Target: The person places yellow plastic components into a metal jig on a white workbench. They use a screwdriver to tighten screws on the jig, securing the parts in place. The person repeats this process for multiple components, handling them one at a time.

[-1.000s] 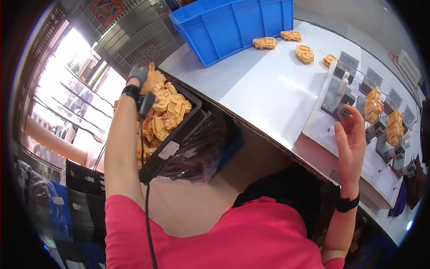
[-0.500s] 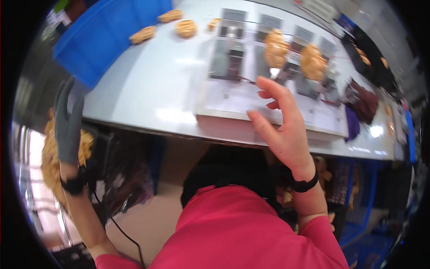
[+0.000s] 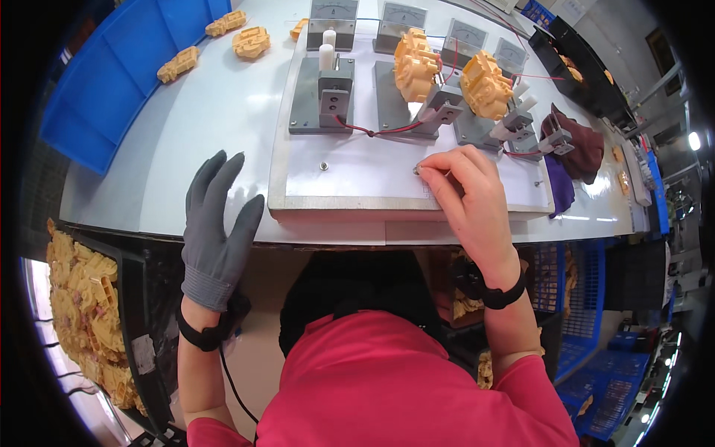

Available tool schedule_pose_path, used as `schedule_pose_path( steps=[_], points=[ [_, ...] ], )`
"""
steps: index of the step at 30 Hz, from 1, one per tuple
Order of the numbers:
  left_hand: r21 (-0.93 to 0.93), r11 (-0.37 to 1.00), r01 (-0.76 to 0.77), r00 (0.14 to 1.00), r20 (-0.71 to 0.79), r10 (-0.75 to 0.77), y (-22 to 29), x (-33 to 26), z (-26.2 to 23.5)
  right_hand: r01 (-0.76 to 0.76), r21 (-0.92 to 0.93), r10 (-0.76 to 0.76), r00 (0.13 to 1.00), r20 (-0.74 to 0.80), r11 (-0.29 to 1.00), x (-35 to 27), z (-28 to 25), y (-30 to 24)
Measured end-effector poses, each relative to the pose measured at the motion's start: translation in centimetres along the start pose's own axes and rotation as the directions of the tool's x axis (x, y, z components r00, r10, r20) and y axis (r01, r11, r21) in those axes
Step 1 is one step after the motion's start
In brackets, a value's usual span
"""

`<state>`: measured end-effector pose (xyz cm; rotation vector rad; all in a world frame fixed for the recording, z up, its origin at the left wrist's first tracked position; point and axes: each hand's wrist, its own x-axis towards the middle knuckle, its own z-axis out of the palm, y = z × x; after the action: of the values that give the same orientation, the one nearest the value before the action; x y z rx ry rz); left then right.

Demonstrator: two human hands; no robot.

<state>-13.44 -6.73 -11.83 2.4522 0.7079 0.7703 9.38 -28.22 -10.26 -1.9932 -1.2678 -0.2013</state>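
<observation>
My left hand [image 3: 217, 223], in a grey glove, hovers flat with fingers spread over the near edge of the white table [image 3: 201, 127], holding nothing. My bare right hand [image 3: 471, 200] rests on a white metal plate [image 3: 357, 175], fingertips pinched at a small metal screw or knob on the plate. On the plate stand grey fixtures [image 3: 324, 93] with white pegs and red wires. Two of the fixtures carry yellow plastic parts [image 3: 417, 63] [image 3: 485, 83].
Loose yellow parts [image 3: 252, 41] lie at the far left next to a blue bin [image 3: 112, 82]. A black crate of yellow parts [image 3: 82, 313] sits low at my left. Small meters [image 3: 334, 11] line the plate's far side. A dark red cloth [image 3: 577, 141] lies right. Blue crates [image 3: 596, 313] stand below right.
My gloved left hand came up from the crate of yellow parts to the table edge. My right hand dropped onto the plate and pinched its fingertips. My view swung toward the plate.
</observation>
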Motion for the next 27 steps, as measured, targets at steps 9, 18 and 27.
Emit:
schedule_pose_path(
  steps=[9,18,27],
  points=[
    [-0.115,0.993,0.000,0.999,-0.038,-0.005,-2.6,1.7,4.1,-0.113,0.019,0.112,0.993,0.035,0.993,0.6,0.3,-0.2],
    [0.039,0.998,-0.047,0.998,-0.046,0.049,-2.8,1.5,4.8,-0.166,-0.036,0.168,0.984,0.052,0.985,0.7,0.4,-0.6],
    [0.094,0.995,-0.037,0.995,-0.087,0.045,-2.4,1.6,5.0,-0.161,-0.059,0.165,0.984,0.062,0.985,0.4,0.6,-0.7]
  ],
)
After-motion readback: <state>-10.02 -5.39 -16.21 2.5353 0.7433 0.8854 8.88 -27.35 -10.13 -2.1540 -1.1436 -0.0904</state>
